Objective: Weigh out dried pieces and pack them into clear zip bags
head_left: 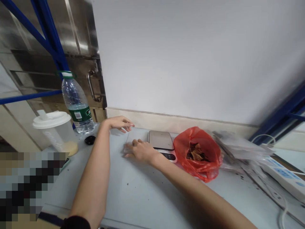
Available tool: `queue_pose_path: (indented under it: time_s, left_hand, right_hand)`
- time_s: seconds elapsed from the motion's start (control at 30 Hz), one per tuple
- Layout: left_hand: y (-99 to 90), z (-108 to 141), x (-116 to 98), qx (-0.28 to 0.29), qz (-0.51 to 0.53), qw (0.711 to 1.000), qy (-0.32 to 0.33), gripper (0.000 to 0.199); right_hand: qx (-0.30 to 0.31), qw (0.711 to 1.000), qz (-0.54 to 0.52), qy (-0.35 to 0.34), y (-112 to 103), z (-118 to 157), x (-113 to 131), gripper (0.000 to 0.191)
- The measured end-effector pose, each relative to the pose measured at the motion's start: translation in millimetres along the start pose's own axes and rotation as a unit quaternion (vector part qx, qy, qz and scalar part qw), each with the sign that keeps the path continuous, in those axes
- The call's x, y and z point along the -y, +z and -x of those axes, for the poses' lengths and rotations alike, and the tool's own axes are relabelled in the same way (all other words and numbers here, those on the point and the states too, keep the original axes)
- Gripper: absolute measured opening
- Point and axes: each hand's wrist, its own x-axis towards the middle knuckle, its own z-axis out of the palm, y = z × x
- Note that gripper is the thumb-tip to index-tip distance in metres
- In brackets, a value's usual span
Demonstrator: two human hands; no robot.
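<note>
My left hand hovers over the back of the table near the wall, fingers loosely stretched out and nothing in them. Just in front of it, my right hand is low over the table, its fingertips smeared by motion. Something thin and clear, like plastic film, shows by those fingers; whether they grip it I cannot tell. Right of that hand sits a small kitchen scale with a flat metal plate and a dark display, partly covered by my wrist. Touching the scale is an open red plastic bag with dry brown pieces inside.
At left stand a large water bottle and a lidded cup, with a small black object beside them. Clear plastic bags, a power strip and cables lie at right. A white wall rises behind the table.
</note>
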Motion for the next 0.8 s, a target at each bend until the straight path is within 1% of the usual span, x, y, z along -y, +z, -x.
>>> queue_pose_path:
  time_s: [0.07, 0.13, 0.23, 0.3, 0.4, 0.5, 0.6, 0.7, 0.8]
  left_hand:
    - [6.3, -7.5, -0.2, 0.028, -0.007, 1.000, -0.007, 0.065]
    - [14.9, -16.0, -0.4, 0.053, -0.017, 0.998, -0.016, 0.066]
    - [29.7, -28.7, 0.2, 0.085, -0.036, 0.995, -0.036, 0.067]
    - [38.6, -35.6, 1.4, 0.095, -0.051, 0.993, -0.050, 0.066]
    - [47.9, -43.0, 3.7, 0.100, -0.079, 0.990, -0.059, 0.068]
    - [53.0, -47.8, 4.9, 0.098, -0.105, 0.988, -0.059, 0.073]
    - [54.9, -49.2, 4.1, 0.094, -0.124, 0.986, -0.054, 0.077]
    - [53.3, -46.6, 2.5, 0.099, -0.134, 0.985, -0.046, 0.078]
    - [50.3, -43.1, 2.0, 0.101, -0.139, 0.984, -0.036, 0.081]
  right_hand:
    - [-0.008, 1.000, -0.001, -0.011, -4.2, 9.5, -5.9, 0.047]
    - [-0.018, 1.000, 0.015, -0.010, -5.9, 18.4, -10.5, 0.038]
    - [-0.001, 0.999, 0.027, -0.022, -1.9, 28.4, -12.7, 0.032]
    - [0.004, 0.998, 0.032, -0.047, 3.2, 33.2, -12.1, 0.032]
    - [-0.023, 0.995, 0.053, -0.078, 10.7, 39.5, -12.6, 0.032]
    - [-0.046, 0.991, 0.062, -0.110, 14.5, 45.0, -16.6, 0.029]
    - [-0.048, 0.990, 0.043, -0.123, 13.4, 44.9, -19.7, 0.028]
    - [-0.066, 0.991, 0.017, -0.117, 11.8, 35.9, -15.8, 0.029]
    - [-0.074, 0.988, 0.002, -0.137, 14.2, 23.9, -4.6, 0.031]
